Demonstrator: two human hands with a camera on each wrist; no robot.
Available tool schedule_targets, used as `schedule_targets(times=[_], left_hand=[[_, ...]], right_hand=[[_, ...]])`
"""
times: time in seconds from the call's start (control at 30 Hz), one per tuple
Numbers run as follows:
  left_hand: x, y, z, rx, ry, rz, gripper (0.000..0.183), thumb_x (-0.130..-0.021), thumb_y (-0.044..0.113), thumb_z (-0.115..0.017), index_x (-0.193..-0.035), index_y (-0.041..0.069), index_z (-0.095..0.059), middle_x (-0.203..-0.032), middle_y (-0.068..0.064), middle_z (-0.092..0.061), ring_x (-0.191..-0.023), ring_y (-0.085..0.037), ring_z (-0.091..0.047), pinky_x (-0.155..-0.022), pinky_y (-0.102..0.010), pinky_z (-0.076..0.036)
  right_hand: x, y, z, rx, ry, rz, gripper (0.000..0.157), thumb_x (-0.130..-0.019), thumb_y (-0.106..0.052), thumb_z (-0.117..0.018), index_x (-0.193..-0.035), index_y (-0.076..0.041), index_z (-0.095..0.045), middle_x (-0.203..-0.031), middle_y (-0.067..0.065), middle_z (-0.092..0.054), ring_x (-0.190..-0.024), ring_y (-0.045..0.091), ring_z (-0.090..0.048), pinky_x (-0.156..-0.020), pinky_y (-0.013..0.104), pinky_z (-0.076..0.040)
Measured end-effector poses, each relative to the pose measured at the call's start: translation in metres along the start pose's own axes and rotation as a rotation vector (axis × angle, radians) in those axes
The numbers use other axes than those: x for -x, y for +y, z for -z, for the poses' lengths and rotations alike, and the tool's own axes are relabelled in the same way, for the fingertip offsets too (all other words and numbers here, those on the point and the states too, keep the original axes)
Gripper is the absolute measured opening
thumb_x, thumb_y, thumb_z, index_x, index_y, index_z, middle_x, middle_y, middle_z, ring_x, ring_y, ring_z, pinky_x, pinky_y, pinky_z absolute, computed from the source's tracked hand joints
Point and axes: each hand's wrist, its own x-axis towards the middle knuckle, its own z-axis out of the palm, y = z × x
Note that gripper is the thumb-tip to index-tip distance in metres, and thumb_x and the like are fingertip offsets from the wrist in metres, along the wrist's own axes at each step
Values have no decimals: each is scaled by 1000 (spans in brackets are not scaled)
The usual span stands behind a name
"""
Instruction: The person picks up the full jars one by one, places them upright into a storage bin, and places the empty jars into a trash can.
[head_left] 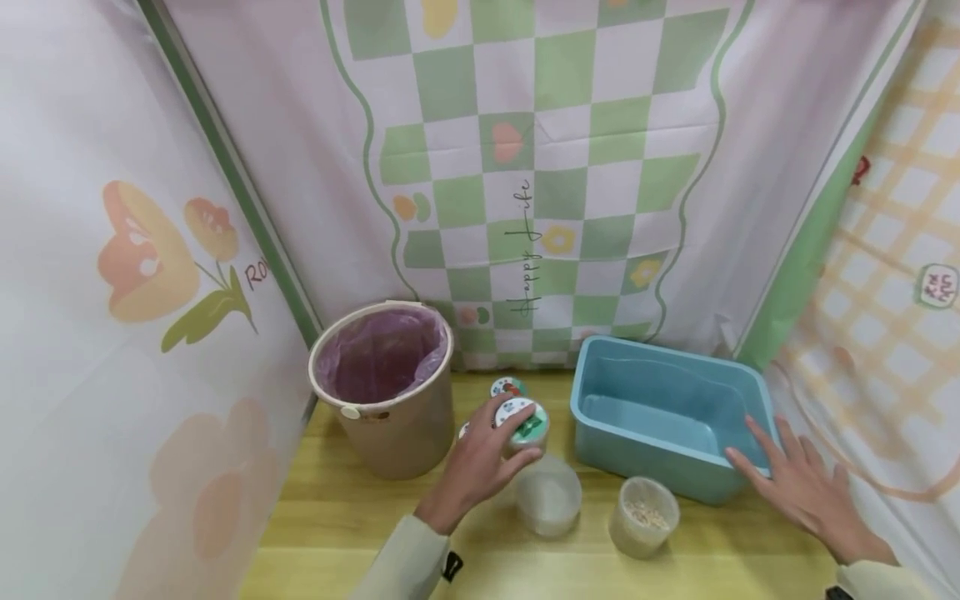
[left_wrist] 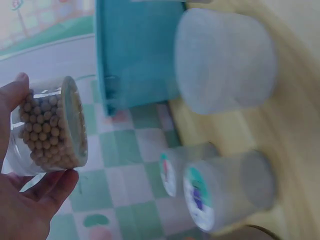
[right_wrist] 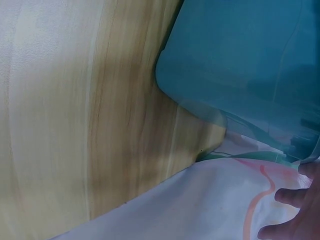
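While our left hand [head_left: 480, 458] curls thumb and fingers round a clear plastic jar of tan beans with a printed white lid [head_left: 525, 423], the jar sits between the beige bin lined with a pink bag [head_left: 384, 385] and the empty blue plastic tub [head_left: 667, 412], nearer our left side. In the head view its long axis stands roughly upright. Our right hand [head_left: 806, 487] rests with straight fingers on the tub's near right rim. Two lidless clear jars [head_left: 550, 493] stand just in front on the wooden tabletop [head_left: 337, 533]; more lidded jars stand behind.
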Motion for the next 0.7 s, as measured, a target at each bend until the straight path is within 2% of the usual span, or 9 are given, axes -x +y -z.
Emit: schedule_targets(times=[0.3,0.47,0.57,0.7], left_hand=[[-66,30,0,-86,-109,-157,66,-106,63,-61,-165,35,-49,-169,-15,-46,-150,-31,-53,-111,-48,-59],[-95,47,-2,-49,-162,-173,66,-107,63,-57,-166,37,-46,-172,-12,-42,-155,-29,-48,-115,-46,-56],[-109,57,-4,-35,-178,-175,65,-107,64,-55,-167,39,-45,-175,-10,-38,-156,-28,-47,-111,-44,-59],[-124,65,-13,-72,-173,-200,66,-106,66,-55,-166,40,-46,-175,-6,-37,-152,-26,-51,-106,-39,-61]], right_hand=[[-1,0,1,-6,-11,1,89,-112,-66,-40,-177,-20,-2,-175,38,12,-143,80,-14,-92,104,-6],[-1,0,1,-5,-8,2,89,-112,-66,-40,-177,-18,-3,-175,39,11,-143,81,-14,-91,104,-7],[-1,0,2,-6,-11,0,89,-112,-66,-40,-177,-18,-3,-175,39,11,-143,80,-14,-91,104,-7],[-1,-1,0,-10,-8,1,89,-111,-66,-41,-177,-18,-4,-175,38,11,-143,80,-15,-91,104,-7]])
